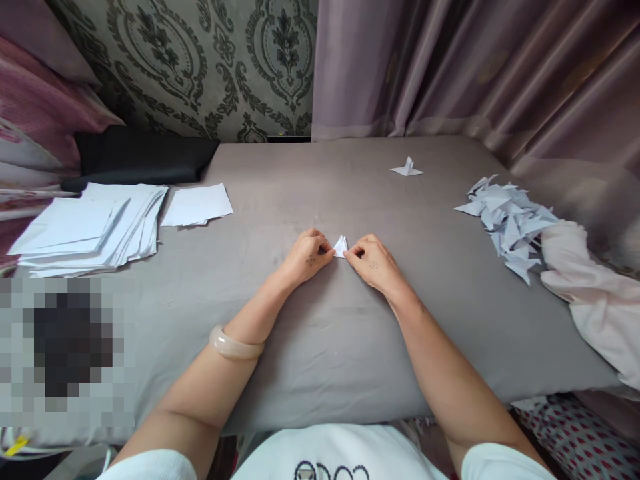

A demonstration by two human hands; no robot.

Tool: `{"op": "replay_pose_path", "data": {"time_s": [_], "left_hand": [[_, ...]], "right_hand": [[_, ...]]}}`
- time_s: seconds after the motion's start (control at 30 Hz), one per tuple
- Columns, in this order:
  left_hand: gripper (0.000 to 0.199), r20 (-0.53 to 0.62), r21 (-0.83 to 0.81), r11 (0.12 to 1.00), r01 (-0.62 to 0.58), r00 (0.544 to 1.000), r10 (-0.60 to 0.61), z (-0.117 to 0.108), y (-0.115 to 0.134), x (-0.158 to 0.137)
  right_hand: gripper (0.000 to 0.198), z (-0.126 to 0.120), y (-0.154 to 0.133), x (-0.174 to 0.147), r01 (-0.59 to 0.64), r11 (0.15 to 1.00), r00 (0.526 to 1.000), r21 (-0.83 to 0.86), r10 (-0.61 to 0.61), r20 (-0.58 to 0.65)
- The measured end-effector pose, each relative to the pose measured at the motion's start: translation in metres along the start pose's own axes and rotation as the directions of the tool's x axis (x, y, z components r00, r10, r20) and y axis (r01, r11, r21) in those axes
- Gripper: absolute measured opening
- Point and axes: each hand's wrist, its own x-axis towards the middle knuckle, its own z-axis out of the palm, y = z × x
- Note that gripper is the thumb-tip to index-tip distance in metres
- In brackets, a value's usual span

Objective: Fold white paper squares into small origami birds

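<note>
Between my two hands, near the middle of the grey-covered table (pixel 320 373), is a small folded piece of white paper (pixel 341 247) with pointed tips facing away from me. My left hand (pixel 311 256) pinches its left side between thumb and fingers. On the opposite side, my right hand (pixel 373 261) pinches the right lower corner. Both wrists rest low over the cloth, and a pale bangle (pixel 235 344) circles my left forearm. The finer folds of the paper are too small to make out.
At the left lie a thick stack of white paper sheets (pixel 95 227) and a smaller stack (pixel 199 204), before a folded black cloth (pixel 145 157). A folded paper crane (pixel 407 168) stands at the back right. Several more form a pile (pixel 510 217) beside a pale pink cloth (pixel 590 287).
</note>
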Motion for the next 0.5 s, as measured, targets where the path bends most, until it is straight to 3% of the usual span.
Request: {"op": "replay_pose_path", "data": {"time_s": [0.17, 0.3, 0.4, 0.5], "left_hand": [[0.008, -0.019, 0.08, 0.996, -0.042, 0.999, 0.043, 0.002, 0.0, -0.003], [0.006, -0.048, 0.179, 0.966, -0.186, 0.979, 0.197, 0.002, 0.003, -0.007], [0.019, 0.028, 0.222, 0.921, -0.321, 0.946, 0.323, 0.003, 0.006, -0.008], [0.029, 0.108, 0.238, 0.892, -0.384, 0.923, 0.369, 0.003, 0.007, -0.009]], "right_hand": [[0.017, 0.0, 0.003, -0.001, 0.031, 0.999, 0.999, -0.015, -0.031, -0.01], [0.009, 0.0, 0.009, -0.002, 0.103, 0.995, 0.994, 0.015, -0.102, -0.038], [0.007, -0.001, 0.013, 0.0, 0.14, 0.989, 0.99, 0.042, -0.139, -0.017], [0.007, -0.003, 0.014, 0.002, 0.129, 0.99, 0.992, 0.054, -0.128, -0.018]]}}
